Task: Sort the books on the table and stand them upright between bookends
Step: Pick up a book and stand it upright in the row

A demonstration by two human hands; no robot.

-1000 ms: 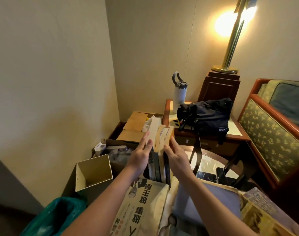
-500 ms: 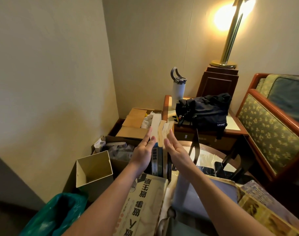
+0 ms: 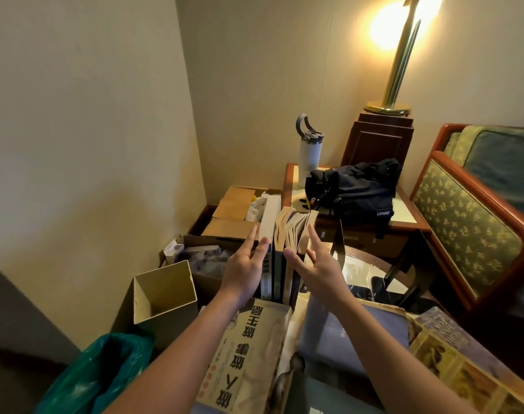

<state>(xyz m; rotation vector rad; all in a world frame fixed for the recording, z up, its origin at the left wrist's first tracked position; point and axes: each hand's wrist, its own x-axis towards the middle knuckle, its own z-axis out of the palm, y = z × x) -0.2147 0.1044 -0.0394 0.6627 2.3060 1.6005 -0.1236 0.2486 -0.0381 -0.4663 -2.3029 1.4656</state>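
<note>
Several books [image 3: 280, 249] stand upright in a row at the table's far edge, page edges up; the right ones fan apart at the top. A thin black bookend [image 3: 341, 240] stands just right of them. My left hand [image 3: 246, 265] lies with straight fingers against the row's left side. My right hand [image 3: 317, 264] is spread open beside the row's right side, fingertips near the pages. More books lie flat nearer me: a beige one with large black characters [image 3: 249, 354], a grey-blue one [image 3: 350, 339] and illustrated ones [image 3: 463, 369].
A round glass table [image 3: 362, 267] carries the books. Behind stand cardboard boxes [image 3: 231, 216], a side table with a black bag [image 3: 356, 189] and white bottle [image 3: 308, 156], a brass lamp [image 3: 398, 70]. An armchair [image 3: 475, 222] is right; a beige bin [image 3: 165, 294] and green bag [image 3: 96, 372] left.
Both hands have let go of the upright books and opened; the right hand has drawn slightly away from the row. The books stay standing.
</note>
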